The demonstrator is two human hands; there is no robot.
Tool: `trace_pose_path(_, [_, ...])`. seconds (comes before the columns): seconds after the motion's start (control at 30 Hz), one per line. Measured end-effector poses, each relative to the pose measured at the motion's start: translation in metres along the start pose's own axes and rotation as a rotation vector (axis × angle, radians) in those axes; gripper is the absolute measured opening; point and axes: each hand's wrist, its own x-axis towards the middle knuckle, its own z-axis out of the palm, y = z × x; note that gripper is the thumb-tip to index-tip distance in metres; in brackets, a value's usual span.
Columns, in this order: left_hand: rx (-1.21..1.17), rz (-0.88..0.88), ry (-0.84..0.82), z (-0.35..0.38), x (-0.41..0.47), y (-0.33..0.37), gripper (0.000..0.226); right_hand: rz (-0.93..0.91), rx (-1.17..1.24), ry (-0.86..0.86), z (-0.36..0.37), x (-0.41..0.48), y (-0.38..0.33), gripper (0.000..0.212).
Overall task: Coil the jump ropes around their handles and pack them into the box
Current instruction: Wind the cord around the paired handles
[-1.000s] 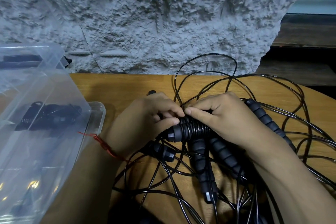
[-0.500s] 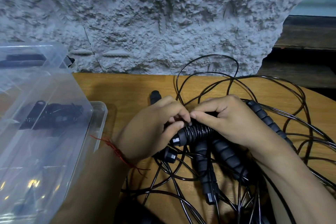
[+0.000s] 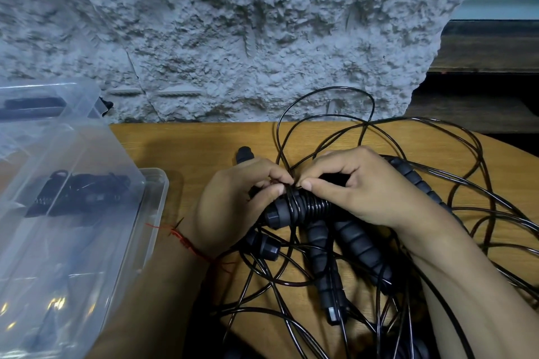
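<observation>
Two grips meet at frame centre, mid-coil: left grip [image 3: 233, 207] pinches the cord [image 3: 287, 198], right grip [image 3: 364, 192] is closed round the handle [image 3: 303, 208]. Probably next: tuck the end, carry it left to the box [image 3: 154, 213]. Black ribbed foam, tight glossy turns; loose ropes [image 3: 437, 183] tangled on the table [image 3: 198, 143].

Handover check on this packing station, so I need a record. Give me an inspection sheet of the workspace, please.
Surface: wooden table, rounded at right.
Job's things: wound handles held in hands; loose handles beneath; coiled ropes inside clear box.
Clutter: nothing seen.
Grippers: left hand and right hand both grip the wound handles, fingers pinching rope.
Cables: loose rope loops tangled across table's right.
Surroundings: rough grey wall behind; dark ledge right.
</observation>
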Motion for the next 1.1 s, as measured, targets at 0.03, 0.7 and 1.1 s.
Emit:
trace_pose_path(0.03, [-0.034, -0.019, 0.017, 0.0, 0.0, -0.001, 0.014, -0.003, 0.01, -0.002, 0.0, 0.0, 0.0, 0.007])
trace_pose_path(0.7, [-0.419, -0.263, -0.12, -0.008, -0.002, 0.01, 0.008, 0.148, 0.299, 0.057, 0.009, 0.005, -0.001, 0.013])
trace_pose_path(1.1, [-0.254, -0.177, -0.35, -0.021, -0.002, 0.024, 0.003, 0.14, 0.168, 0.044, 0.012, 0.005, -0.006, 0.03])
